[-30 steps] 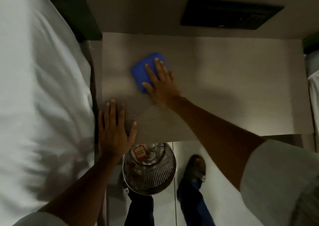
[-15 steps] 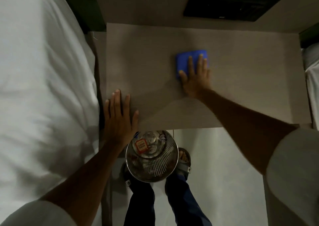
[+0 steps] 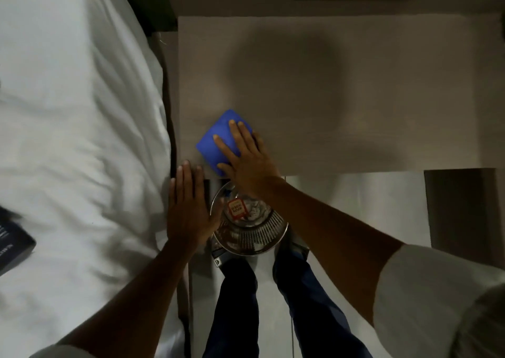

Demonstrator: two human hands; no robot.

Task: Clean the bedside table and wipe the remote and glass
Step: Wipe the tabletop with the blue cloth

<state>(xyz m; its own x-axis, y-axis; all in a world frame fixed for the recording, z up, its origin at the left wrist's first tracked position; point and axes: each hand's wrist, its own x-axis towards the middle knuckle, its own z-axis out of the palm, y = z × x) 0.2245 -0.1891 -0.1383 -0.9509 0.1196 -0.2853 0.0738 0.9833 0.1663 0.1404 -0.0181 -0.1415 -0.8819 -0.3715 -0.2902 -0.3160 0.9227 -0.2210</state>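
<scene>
Cloth (image 3: 217,140), soft and light, pinned flat under open right hand (image 3: 250,158) at tabletop's (image 3: 355,111) near-left corner; left hand (image 3: 188,210) open, empty.

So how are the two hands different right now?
The right hand presses flat on the blue cloth on the table, while the left hand has no cloth under it. The right hand lies fully over the tabletop near its front left corner; the left hand sits at the table's edge beside the bed, above the metal bin. Both are flat, palm down, fingers stretched out.
</scene>
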